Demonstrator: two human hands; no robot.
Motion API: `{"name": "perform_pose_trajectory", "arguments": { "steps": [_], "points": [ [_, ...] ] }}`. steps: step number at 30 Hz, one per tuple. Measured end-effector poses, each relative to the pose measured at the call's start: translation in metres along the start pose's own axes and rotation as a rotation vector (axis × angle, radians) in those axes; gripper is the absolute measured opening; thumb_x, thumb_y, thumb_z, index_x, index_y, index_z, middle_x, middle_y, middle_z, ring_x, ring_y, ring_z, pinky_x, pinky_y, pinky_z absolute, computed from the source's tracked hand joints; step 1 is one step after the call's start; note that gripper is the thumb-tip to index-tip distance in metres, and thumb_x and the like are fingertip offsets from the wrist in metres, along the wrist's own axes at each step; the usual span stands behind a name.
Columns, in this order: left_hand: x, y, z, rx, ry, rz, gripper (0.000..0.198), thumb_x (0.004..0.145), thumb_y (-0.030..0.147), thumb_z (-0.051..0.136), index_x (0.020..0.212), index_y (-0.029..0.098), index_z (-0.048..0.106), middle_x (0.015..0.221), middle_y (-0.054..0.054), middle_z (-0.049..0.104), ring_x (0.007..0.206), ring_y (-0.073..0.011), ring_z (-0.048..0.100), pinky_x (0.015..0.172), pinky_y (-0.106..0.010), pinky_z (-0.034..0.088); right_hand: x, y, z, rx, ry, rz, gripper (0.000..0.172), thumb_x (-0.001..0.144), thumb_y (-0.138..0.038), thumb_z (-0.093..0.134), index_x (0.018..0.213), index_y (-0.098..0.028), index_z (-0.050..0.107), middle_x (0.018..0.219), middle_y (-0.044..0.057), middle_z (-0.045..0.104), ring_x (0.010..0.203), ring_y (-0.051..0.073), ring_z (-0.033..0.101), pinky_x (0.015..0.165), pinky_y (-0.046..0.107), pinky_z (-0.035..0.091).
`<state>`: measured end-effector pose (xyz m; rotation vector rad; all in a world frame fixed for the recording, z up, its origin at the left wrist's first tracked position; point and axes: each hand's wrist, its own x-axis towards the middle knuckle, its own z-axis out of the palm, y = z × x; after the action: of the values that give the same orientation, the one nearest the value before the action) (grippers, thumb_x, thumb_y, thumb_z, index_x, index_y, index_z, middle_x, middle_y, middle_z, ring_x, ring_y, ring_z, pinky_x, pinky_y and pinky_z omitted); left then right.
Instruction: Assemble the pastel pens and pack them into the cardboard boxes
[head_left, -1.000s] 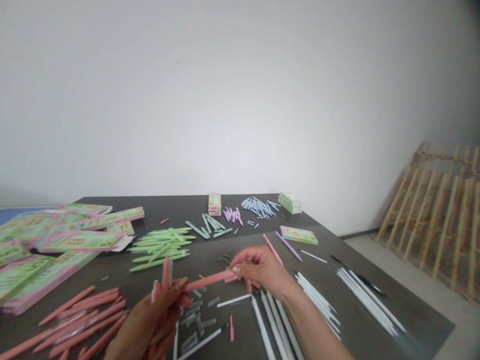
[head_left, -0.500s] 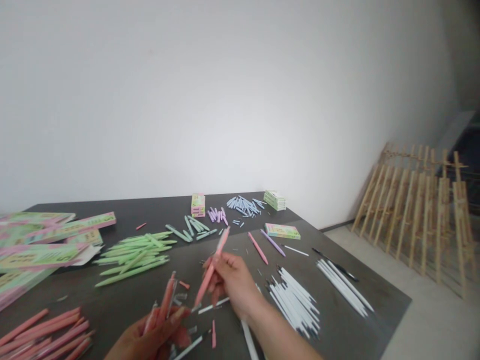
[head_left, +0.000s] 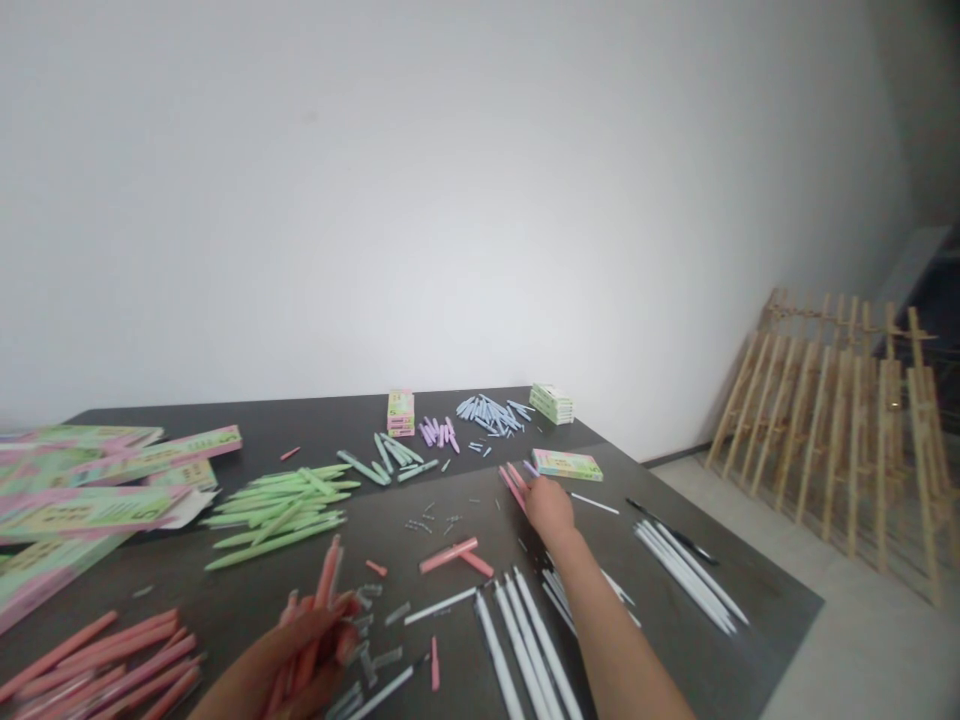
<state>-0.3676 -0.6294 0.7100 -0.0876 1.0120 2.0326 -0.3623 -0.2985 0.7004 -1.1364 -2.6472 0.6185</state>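
My left hand (head_left: 319,640) is closed around several pink pen barrels (head_left: 328,572), which point up and away at the lower middle. Reaching farther out, my right hand (head_left: 551,508) has its fingers down on a pink pen (head_left: 517,477). A second pink pen lies right beside it, and the tip of a purple pen (head_left: 530,467) shows past the knuckles. The fingertips are partly hidden by the back of the hand. Between the hands lie two crossed pink pen parts (head_left: 450,555), a small pink piece (head_left: 435,664) and clear plastic pieces (head_left: 388,657).
Green pens (head_left: 277,510), pink barrels (head_left: 112,665) and flat boxes (head_left: 75,510) spread over the left side. White refills (head_left: 517,640), a dark pen (head_left: 671,530) and a box (head_left: 568,465) lie at right. Wooden frames (head_left: 840,430) lean by the wall.
My right hand has moved right and away with the pink pen, down to the other pink pen and the purple one. My left hand stays low, still holding pink barrels.
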Motion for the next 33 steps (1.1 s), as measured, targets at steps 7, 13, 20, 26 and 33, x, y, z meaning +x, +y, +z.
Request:
{"name": "perform_pose_trajectory", "arguments": {
  "steps": [7, 13, 20, 26, 33],
  "points": [
    [-0.009, 0.008, 0.007, -0.041, -0.043, 0.049, 0.019, 0.065, 0.025, 0.073, 0.074, 0.009, 0.067, 0.059, 0.0, 0.058, 0.029, 0.0011, 0.029, 0.022, -0.011, 0.028, -0.001, 0.006, -0.001, -0.045, -0.025, -0.03, 0.028, 0.088, -0.031, 0.052, 0.111, -0.015, 0.054, 0.11, 0.007, 0.057, 0.093, 0.019, 0.058, 0.079, 0.039, 0.049],
    [-0.02, 0.007, 0.019, -0.012, -0.002, 0.128, 0.024, 0.067, 0.024, 0.071, 0.087, 0.012, 0.067, 0.056, 0.001, 0.057, 0.034, -0.003, 0.038, 0.027, -0.014, 0.035, -0.034, -0.021, -0.024, 0.133, 0.064, -0.241, 0.028, 0.091, -0.027, 0.042, 0.108, -0.011, 0.06, 0.112, 0.016, 0.057, 0.101, 0.025, 0.056, 0.088, 0.042, 0.041],
    [-0.036, 0.002, 0.035, 0.247, -0.098, 0.011, 0.026, 0.067, 0.038, 0.071, 0.067, 0.014, 0.062, 0.041, 0.006, 0.044, 0.029, 0.0009, 0.019, 0.027, -0.012, 0.018, -0.15, -0.093, -0.008, 0.972, -0.592, -0.708, 0.038, 0.081, -0.049, 0.053, 0.094, -0.016, 0.068, 0.076, 0.003, 0.065, 0.064, 0.013, 0.056, 0.058, 0.024, 0.043],
    [-0.036, -0.004, 0.038, 0.371, -0.129, 0.046, 0.029, 0.066, 0.04, 0.071, 0.062, 0.012, 0.062, 0.037, 0.005, 0.041, 0.029, -0.0007, 0.026, 0.03, -0.013, 0.024, -0.173, -0.099, -0.004, 1.352, -0.807, -0.555, 0.033, 0.074, -0.046, 0.065, 0.076, -0.013, 0.064, 0.059, -0.001, 0.058, 0.048, 0.007, 0.045, 0.047, 0.017, 0.033],
    [-0.036, -0.006, 0.037, 0.323, -0.073, 0.073, 0.036, 0.064, 0.048, 0.07, 0.068, 0.013, 0.064, 0.048, -0.002, 0.059, 0.027, -0.0033, 0.036, 0.029, -0.015, 0.026, -0.15, -0.085, -0.021, 1.367, -0.805, -0.686, 0.027, 0.079, -0.041, 0.061, 0.082, -0.014, 0.065, 0.071, 0.001, 0.057, 0.052, 0.007, 0.049, 0.046, 0.018, 0.038]
  ]
}}
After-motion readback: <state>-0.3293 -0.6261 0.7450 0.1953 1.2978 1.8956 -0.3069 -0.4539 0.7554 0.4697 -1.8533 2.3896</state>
